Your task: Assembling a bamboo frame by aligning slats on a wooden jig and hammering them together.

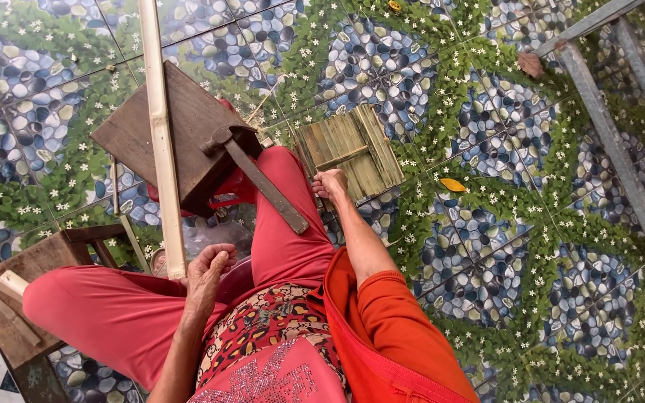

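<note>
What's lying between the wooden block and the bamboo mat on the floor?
In the head view, a dark metal tool slants off the wooden block across the person's red-trousered knee, short of the bamboo mat.

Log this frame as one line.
left hand: grips bamboo strip | right hand: closed at knee, contents unclear | chopper: lies on wooden block

A seated person in pink trousers holds a long pale bamboo strip (163,142) with the left hand (209,272), while the right hand (330,183) touches a slatted bamboo panel (360,149) on the tiled floor (502,246).
</note>
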